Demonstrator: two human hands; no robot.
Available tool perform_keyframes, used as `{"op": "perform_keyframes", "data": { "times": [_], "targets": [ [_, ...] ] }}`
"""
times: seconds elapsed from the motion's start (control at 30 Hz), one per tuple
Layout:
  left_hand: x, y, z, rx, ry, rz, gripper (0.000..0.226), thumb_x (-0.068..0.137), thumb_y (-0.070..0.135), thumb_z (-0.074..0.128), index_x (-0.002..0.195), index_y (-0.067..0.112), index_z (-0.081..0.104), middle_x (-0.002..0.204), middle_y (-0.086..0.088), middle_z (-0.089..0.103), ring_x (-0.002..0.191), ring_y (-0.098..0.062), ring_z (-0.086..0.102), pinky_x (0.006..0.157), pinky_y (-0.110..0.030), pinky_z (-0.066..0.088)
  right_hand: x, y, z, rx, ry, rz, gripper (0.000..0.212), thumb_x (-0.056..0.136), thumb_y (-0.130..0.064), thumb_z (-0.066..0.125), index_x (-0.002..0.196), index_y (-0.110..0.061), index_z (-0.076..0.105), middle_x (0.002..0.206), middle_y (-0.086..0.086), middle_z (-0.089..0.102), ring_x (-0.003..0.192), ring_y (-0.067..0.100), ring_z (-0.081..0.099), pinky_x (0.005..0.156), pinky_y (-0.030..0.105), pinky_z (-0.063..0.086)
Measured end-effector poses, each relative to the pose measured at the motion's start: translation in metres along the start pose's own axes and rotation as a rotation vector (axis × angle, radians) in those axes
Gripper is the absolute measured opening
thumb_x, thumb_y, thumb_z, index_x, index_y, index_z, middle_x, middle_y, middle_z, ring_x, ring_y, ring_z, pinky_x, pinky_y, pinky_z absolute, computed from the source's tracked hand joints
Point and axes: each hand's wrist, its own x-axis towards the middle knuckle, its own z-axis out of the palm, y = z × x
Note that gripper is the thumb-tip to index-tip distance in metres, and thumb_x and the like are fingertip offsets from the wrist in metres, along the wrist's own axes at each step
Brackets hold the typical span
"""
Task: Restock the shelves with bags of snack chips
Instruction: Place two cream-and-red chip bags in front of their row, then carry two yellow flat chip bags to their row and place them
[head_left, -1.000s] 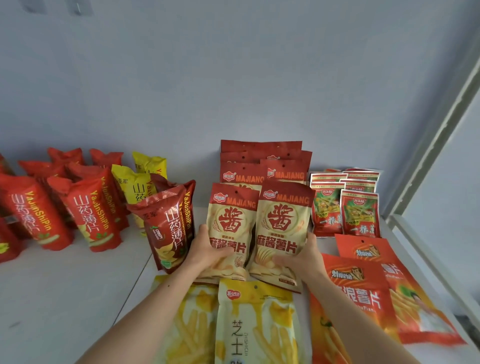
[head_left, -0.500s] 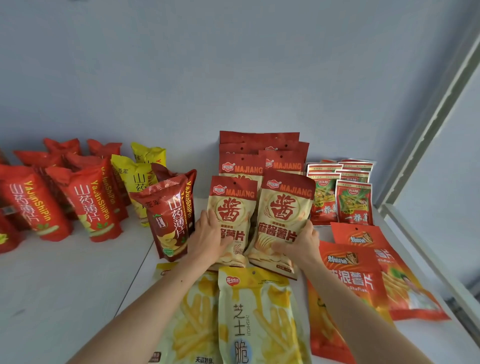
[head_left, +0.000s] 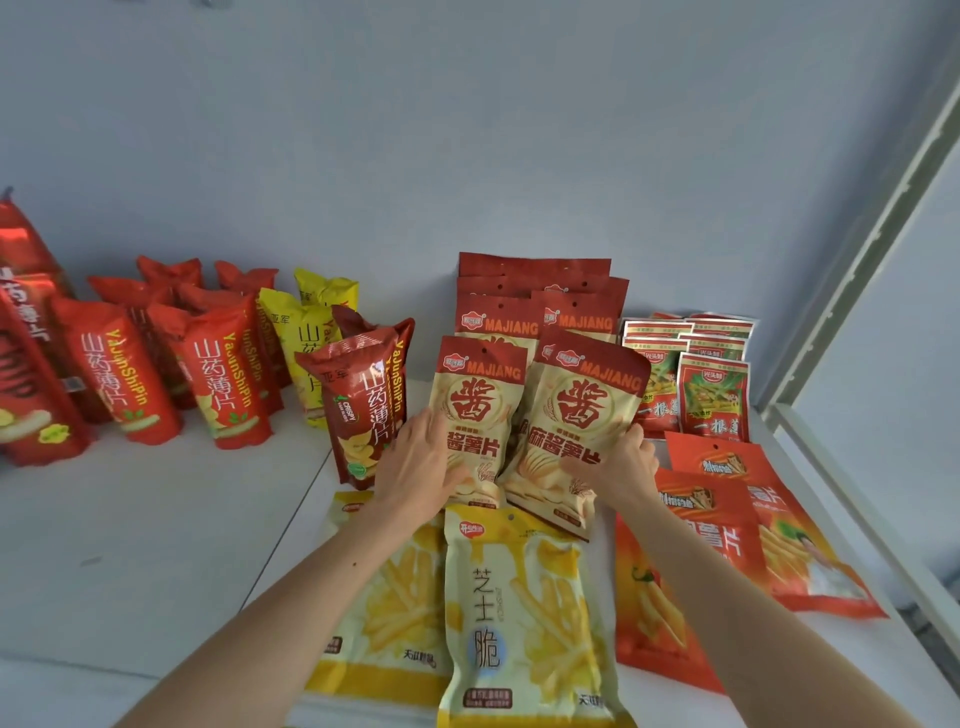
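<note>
Two cream-and-red MAJIANG chip bags stand at the front of a row on the white shelf (head_left: 156, 519). My left hand (head_left: 418, 467) grips the lower left side of the left bag (head_left: 480, 410). My right hand (head_left: 615, 465) grips the lower right side of the right bag (head_left: 582, 415), which tilts to the right. More MAJIANG bags (head_left: 535, 291) stand behind them against the wall. Both forearms reach in from the bottom of the view.
Red and yellow yam-chip bags (head_left: 218, 374) stand at the left, a dark red one (head_left: 363, 405) right beside my left hand. Two yellow fry bags (head_left: 524, 613) lie flat in front, orange bags (head_left: 727, 530) at the right. Small red packets (head_left: 711, 395) stand behind, near the white frame (head_left: 852, 291).
The view has shifted slightly. Both hands have stayed on the two front bags, and the right bag now leans a little more to the right.
</note>
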Motion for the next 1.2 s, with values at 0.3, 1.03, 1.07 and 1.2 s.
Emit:
{"op": "perform_keyframes", "data": {
  "times": [0.3,1.03,1.07,1.2],
  "targets": [
    [-0.054,-0.033,-0.019,0.048,-0.027,0.029,0.075,0.090,0.057,0.055,0.143,0.009,0.034,0.144,-0.006,0.045,0.130,-0.021,0.046,0.095,-0.034,0.048,-0.051,-0.002,0.003,-0.108,0.037,0.034,0.102,0.073,-0.048,0.080,0.146,-0.001,0.024,0.146,0.021,0.031,0.138,0.039,0.027,0.111,0.049,0.030],
    [-0.119,-0.057,-0.036,-0.038,-0.611,-0.298,0.105,0.063,0.091,0.050,0.134,0.014,0.050,0.127,-0.002,0.062,0.111,-0.023,0.062,0.086,-0.035,0.053,-0.157,0.012,0.018,-0.267,-0.318,0.202,0.084,0.072,-0.059,0.076,0.124,0.001,0.052,0.105,0.007,0.054,0.101,0.026,0.060,0.085,0.036,0.055],
    [-0.119,-0.057,-0.037,-0.066,-0.619,-0.314,0.109,0.059,0.091,0.053,0.137,0.016,0.050,0.133,-0.004,0.060,0.116,-0.024,0.060,0.092,-0.037,0.053,-0.158,0.012,0.017,-0.252,-0.333,0.212,0.084,0.071,-0.059,0.078,0.124,0.001,0.053,0.104,0.007,0.056,0.096,0.026,0.061,0.082,0.036,0.056],
    [-0.120,-0.055,-0.040,-0.154,-0.609,-0.351,0.096,0.062,0.080,0.067,0.131,0.014,0.056,0.132,-0.005,0.062,0.117,-0.024,0.059,0.096,-0.034,0.051,-0.159,0.012,0.017,-0.200,-0.357,0.238,0.088,0.062,-0.060,0.083,0.122,-0.003,0.053,0.112,0.009,0.064,0.099,0.026,0.066,0.077,0.037,0.058]
  ]
}}
